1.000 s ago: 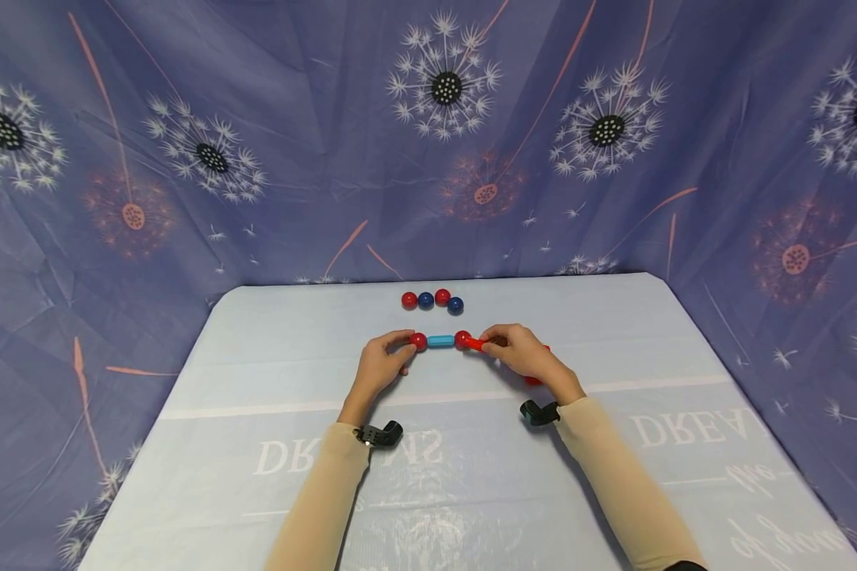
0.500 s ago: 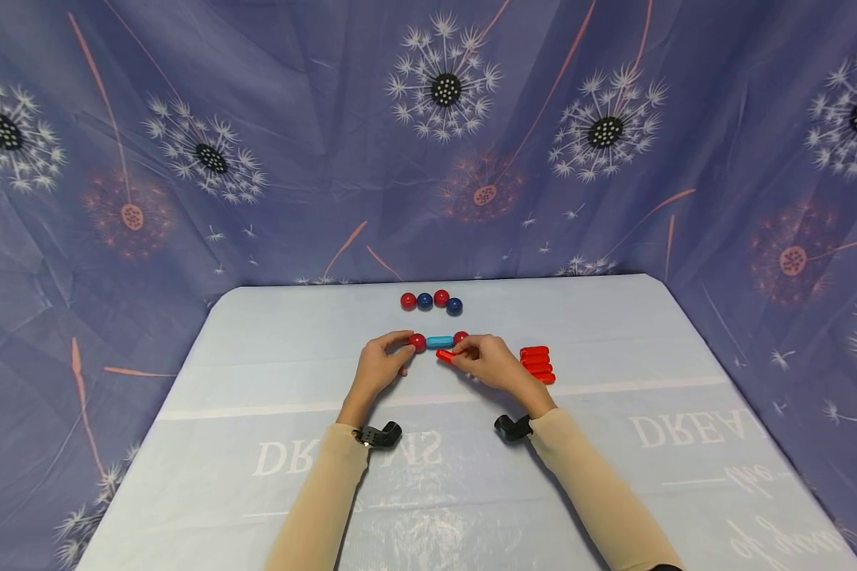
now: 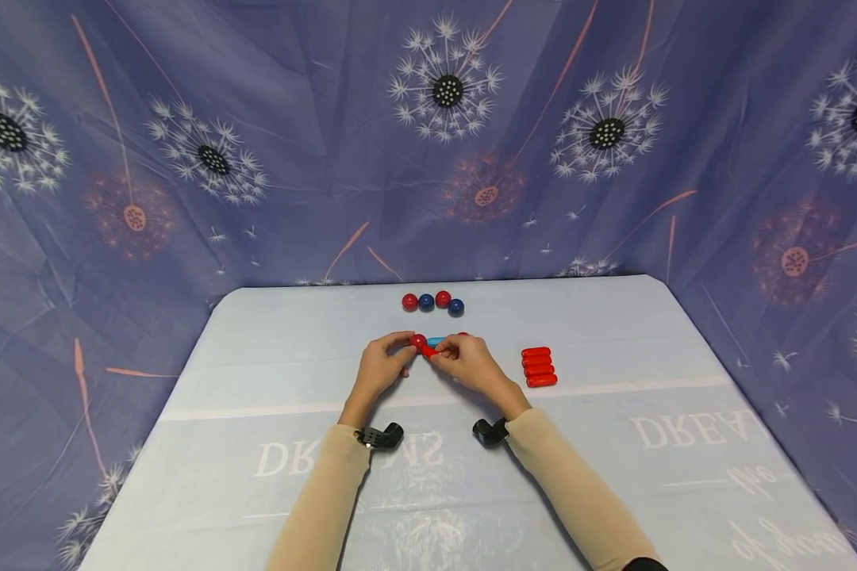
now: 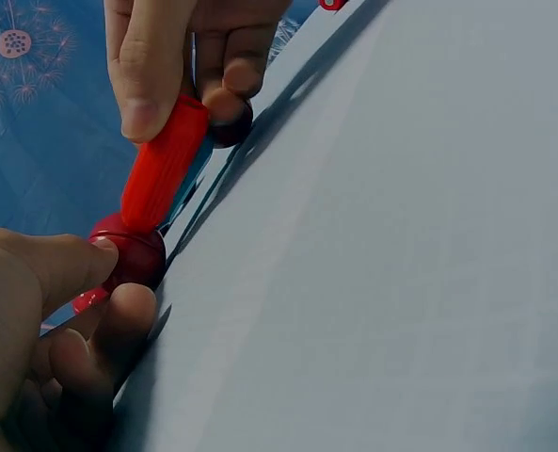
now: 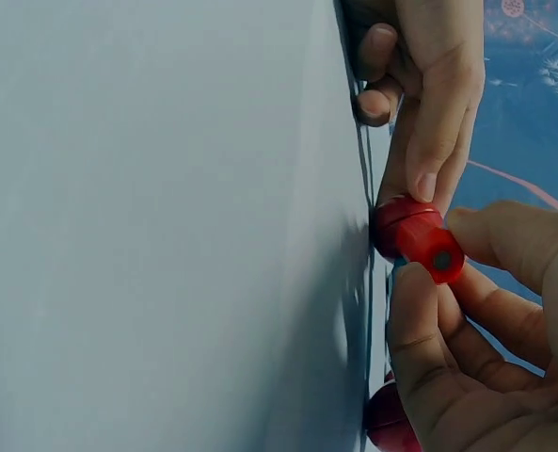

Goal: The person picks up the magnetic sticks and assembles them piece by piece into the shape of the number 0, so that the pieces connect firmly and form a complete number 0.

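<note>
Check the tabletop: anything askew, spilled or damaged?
Slightly askew: in the back row, the right-end blue ball sits nearer the camera than the other three balls, so the line looks crooked. No spill or damage visible.

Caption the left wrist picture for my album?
Right hand holds a red rod to the red ball in the left hand.

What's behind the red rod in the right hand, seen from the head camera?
Part of the light-blue rod shows behind the red rod. Its right end is covered by the right hand, above which only the top of a red ball shows.
</note>
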Tool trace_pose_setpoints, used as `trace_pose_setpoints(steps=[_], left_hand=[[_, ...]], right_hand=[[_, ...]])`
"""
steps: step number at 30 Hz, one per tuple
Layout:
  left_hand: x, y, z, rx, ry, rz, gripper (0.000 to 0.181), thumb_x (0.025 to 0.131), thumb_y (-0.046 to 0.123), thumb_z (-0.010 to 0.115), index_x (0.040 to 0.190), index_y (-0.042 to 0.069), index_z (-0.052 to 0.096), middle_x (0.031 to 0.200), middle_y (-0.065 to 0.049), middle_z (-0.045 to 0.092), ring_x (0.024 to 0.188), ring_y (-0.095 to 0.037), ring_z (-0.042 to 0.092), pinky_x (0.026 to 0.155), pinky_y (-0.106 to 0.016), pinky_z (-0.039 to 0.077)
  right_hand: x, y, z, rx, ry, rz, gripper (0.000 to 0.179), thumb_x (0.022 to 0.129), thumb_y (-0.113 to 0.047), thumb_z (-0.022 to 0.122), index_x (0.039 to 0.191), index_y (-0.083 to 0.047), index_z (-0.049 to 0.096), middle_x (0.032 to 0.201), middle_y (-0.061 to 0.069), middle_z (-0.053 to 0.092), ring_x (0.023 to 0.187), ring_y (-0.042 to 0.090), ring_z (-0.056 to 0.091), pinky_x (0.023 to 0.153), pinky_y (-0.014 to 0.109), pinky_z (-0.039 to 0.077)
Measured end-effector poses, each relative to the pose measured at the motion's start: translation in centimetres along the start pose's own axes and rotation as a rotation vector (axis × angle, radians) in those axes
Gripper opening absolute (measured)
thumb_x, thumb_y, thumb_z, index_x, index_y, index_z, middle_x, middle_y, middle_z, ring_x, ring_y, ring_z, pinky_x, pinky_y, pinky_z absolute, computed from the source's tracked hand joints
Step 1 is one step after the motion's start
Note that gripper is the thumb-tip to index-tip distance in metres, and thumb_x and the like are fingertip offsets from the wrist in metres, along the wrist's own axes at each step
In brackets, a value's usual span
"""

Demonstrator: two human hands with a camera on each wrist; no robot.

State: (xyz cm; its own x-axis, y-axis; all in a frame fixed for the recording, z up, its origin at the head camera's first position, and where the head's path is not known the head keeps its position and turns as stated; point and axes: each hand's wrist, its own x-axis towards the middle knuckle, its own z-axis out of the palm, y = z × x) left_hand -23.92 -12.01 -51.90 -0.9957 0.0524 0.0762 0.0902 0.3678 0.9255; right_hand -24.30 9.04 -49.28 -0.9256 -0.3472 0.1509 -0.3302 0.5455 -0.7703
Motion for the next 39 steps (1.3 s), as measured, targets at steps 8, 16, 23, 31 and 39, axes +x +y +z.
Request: trace_pose_setpoints(steps=[8, 16, 23, 31, 39], left_hand=[[0.1, 0.0, 0.1, -0.008, 0.006, -0.011, 0.032, 0.1, 0.02, 0.07, 0.131, 0.014, 0.071, 0.123, -0.011, 0.074, 0.048, -0.012, 0.06, 0.042, -0.023, 0.043], [0.0, 0.1, 0.0, -0.027, 0.014, -0.02, 0.029, 0.098, 0.019, 0.072, 0.126, 0.012, 0.073, 0.118, -0.012, 0.075, 0.046, -0.011, 0.058, 0.04, -0.022, 0.041], [0.0, 0.1, 0.2, -0.022, 0.023, -0.032, 0.027, 0.097, 0.019, 0.073, 0.123, 0.012, 0.075, 0.114, -0.011, 0.076, 0.046, -0.011, 0.059, 0.041, -0.022, 0.041], [0.0, 0.3, 0.3, 0.001, 0.029, -0.008, 0.025, 0.095, 0.02, 0.075, 0.119, 0.011, 0.076, 0.112, -0.01, 0.077, 0.047, -0.012, 0.059, 0.043, -0.022, 0.042], [0.0, 0.2, 0.3, 0.023, 0.018, 0.013, 0.034, 0.097, 0.022, 0.074, 0.13, 0.013, 0.071, 0.113, -0.013, 0.077, 0.047, -0.011, 0.06, 0.048, -0.023, 0.047]], right_hand=[[-0.4, 0.2, -0.1, -0.004, -0.04, 0.015, 0.02, 0.093, -0.018, 0.077, 0.107, -0.004, 0.073, 0.089, 0.003, 0.072, 0.077, 0.01, 0.062, 0.07, 0.023, 0.053], [-0.8, 0.3, -0.2, 0.02, -0.118, -0.006, 0.022, 0.092, -0.011, 0.075, 0.112, -0.003, 0.073, 0.093, 0.004, 0.071, 0.081, 0.012, 0.063, 0.072, 0.024, 0.053], [-0.8, 0.2, 0.6, 0.051, -0.136, -0.009, 0.027, 0.092, -0.017, 0.078, 0.115, -0.003, 0.074, 0.093, 0.001, 0.072, 0.08, 0.009, 0.064, 0.073, 0.022, 0.055], [-0.8, -0.3, 1.2, 0.1, -0.135, 0.005, 0.034, 0.092, -0.017, 0.079, 0.12, 0.0, 0.07, 0.09, 0.002, 0.075, 0.077, 0.008, 0.068, 0.07, 0.024, 0.056], [-0.5, -0.4, 0.4, 0.089, -0.144, 0.016, 0.036, 0.095, -0.017, 0.073, 0.126, 0.001, 0.067, 0.093, 0.004, 0.076, 0.074, 0.009, 0.068, 0.064, 0.024, 0.055]])
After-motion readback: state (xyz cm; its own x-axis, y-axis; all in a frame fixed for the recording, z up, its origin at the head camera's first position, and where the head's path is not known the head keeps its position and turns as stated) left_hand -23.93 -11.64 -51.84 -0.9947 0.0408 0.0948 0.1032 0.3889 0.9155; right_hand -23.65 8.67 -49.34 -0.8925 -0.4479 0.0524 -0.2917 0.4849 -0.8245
